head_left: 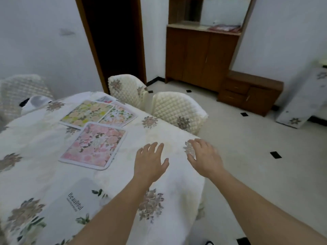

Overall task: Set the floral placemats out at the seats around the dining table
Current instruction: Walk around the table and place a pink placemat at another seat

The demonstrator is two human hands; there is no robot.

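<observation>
Head view, first speaker: Where are the placemats, and what are the hands doing?

Second speaker: Both hands are empty. The left hand and right hand stretch palm down over the cloth-covered surface near its right-hand corner. The fingers are straight and spread wide, holding nothing. I cannot tell whether they touch the cloth or hover just above it.

First speaker: And the mats?

Second speaker: None sits at a seat yet. A pink placemat lies toward the middle of the surface, to the left of the left hand and a little farther from the person. Beyond it, toward the far edge, a yellow placemat overlaps a peach-and-green placemat. A pale mat printed "Beautiful" lies at the near edge, just left of the left forearm. I cannot tell whether it belongs to the set.

First speaker: Which hand is better placed?

Second speaker: The left, I judge. The pink placemat's right-hand edge faces its fingers, with bare cloth between them. The right hand is well apart from the mat, at the corner beside the nearer quilted chair. The mat lies skewed to the surface's edges, so it would likely need turning as well as sliding.
</observation>
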